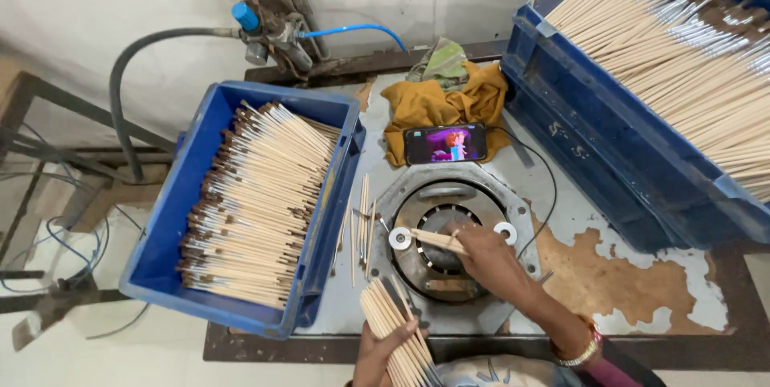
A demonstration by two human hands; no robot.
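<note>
left hand (377, 359): cut off by bottom edge
bundle of sticks (397, 331): lower ends out of frame
right blue crate (609, 138): cropped at right

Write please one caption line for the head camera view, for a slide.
Right hand feeds a wooden stick into a round metal machine; left hand holds a stick bundle.

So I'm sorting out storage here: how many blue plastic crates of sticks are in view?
2. One blue plastic crate sits at the table's left edge; a second, larger blue crate stands tilted at the upper right, cut off by the frame. Others may lie outside the view.
</note>
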